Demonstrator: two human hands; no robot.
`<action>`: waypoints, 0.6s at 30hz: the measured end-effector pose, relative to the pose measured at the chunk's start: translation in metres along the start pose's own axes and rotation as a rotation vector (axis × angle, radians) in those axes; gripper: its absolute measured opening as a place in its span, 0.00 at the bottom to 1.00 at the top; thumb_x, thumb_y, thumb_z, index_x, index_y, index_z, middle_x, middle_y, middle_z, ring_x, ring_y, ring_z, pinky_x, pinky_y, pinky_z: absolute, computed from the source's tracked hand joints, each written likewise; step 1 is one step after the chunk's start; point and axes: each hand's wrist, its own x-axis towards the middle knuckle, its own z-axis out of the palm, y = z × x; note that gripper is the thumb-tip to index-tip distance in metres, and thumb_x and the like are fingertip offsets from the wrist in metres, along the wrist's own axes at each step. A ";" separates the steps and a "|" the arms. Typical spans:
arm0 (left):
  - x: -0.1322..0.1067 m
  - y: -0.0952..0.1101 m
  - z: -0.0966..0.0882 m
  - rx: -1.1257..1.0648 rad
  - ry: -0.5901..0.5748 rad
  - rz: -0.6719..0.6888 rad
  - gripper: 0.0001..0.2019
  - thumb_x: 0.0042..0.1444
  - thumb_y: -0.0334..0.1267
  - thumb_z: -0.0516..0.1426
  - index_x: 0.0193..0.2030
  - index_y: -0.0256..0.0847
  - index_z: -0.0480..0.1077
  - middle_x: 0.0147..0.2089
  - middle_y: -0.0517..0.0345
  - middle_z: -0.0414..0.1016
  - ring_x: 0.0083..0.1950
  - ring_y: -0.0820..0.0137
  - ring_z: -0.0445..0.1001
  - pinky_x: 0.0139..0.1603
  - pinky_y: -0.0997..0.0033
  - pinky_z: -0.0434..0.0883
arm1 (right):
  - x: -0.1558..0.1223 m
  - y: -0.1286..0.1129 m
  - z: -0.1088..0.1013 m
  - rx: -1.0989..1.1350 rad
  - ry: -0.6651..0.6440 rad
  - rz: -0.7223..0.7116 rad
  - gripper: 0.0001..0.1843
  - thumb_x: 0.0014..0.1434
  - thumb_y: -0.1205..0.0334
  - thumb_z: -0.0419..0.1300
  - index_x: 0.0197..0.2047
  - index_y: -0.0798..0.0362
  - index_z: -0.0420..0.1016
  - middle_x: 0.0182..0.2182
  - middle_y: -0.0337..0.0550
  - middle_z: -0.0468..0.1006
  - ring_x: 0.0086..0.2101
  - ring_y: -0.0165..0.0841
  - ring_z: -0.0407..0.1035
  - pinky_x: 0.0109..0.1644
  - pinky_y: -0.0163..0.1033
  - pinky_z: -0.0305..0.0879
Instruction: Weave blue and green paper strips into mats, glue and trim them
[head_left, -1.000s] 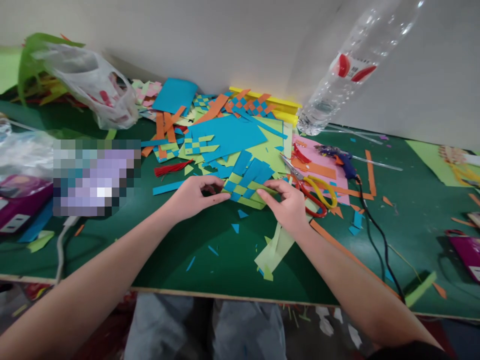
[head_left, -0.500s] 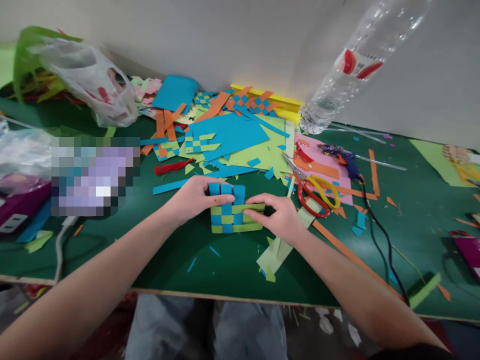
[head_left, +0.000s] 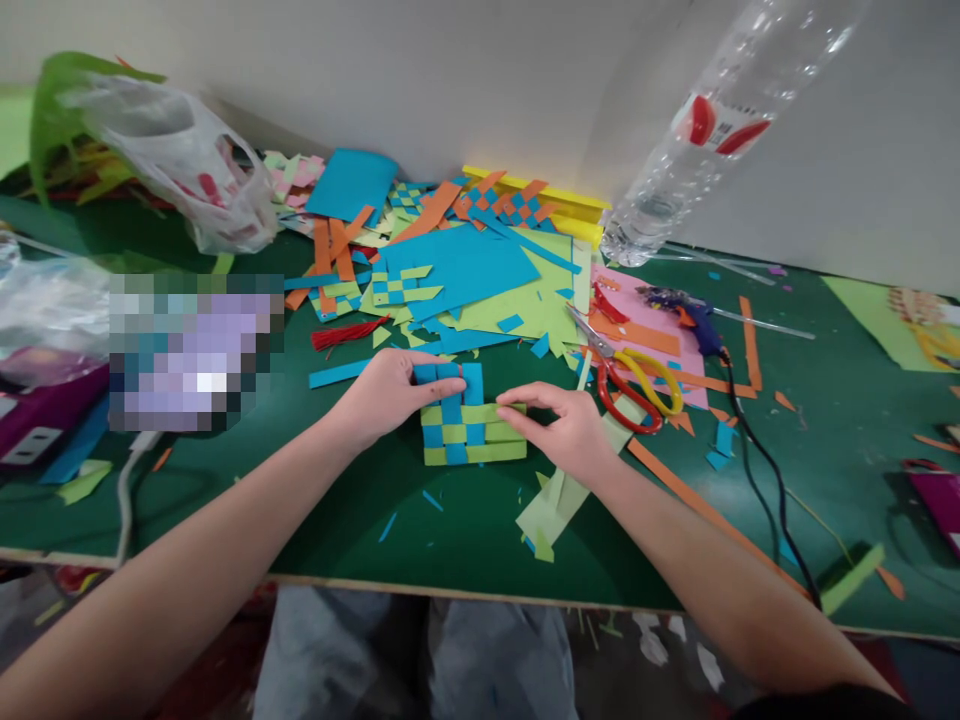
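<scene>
A small woven piece of blue and light green paper strips (head_left: 454, 436) is held just above the green table in front of me. My left hand (head_left: 401, 393) is closed on its upper left part, the thumb lying across the blue strips. From the right, my right hand (head_left: 559, 425) pinches the upper green strip near its free end, thumb and forefinger together. Blue ends stick up at the top of the weave, and green ends reach out to its right. My left fingers behind the paper are hidden.
Scissors (head_left: 637, 385) with red and yellow handles lie right of my right hand, near a blue glue gun (head_left: 697, 325) with a black cord. Behind are blue sheets (head_left: 465, 265) and a red tassel (head_left: 349, 335). A plastic bottle (head_left: 675, 180) stands at the wall; a phone (head_left: 202, 350) lies left.
My right hand has shifted slightly upward along the green strips, its fingertips now at the upper one. The left hand keeps its hold, with the blue ends tilted a little left.
</scene>
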 end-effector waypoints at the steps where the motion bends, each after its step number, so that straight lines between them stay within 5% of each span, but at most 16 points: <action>1: 0.000 0.001 0.000 0.002 -0.007 0.000 0.19 0.46 0.56 0.64 0.35 0.41 0.79 0.34 0.60 0.80 0.33 0.70 0.74 0.32 0.74 0.69 | 0.000 0.000 0.000 0.001 -0.003 -0.002 0.05 0.57 0.59 0.64 0.37 0.49 0.80 0.33 0.38 0.82 0.30 0.29 0.75 0.35 0.34 0.73; 18: 0.002 -0.004 0.000 0.005 0.082 -0.014 0.23 0.44 0.58 0.64 0.39 0.41 0.79 0.38 0.57 0.81 0.37 0.66 0.76 0.36 0.71 0.73 | 0.001 0.005 0.000 -0.019 -0.007 -0.059 0.04 0.57 0.62 0.63 0.36 0.49 0.81 0.33 0.37 0.83 0.29 0.28 0.75 0.34 0.32 0.73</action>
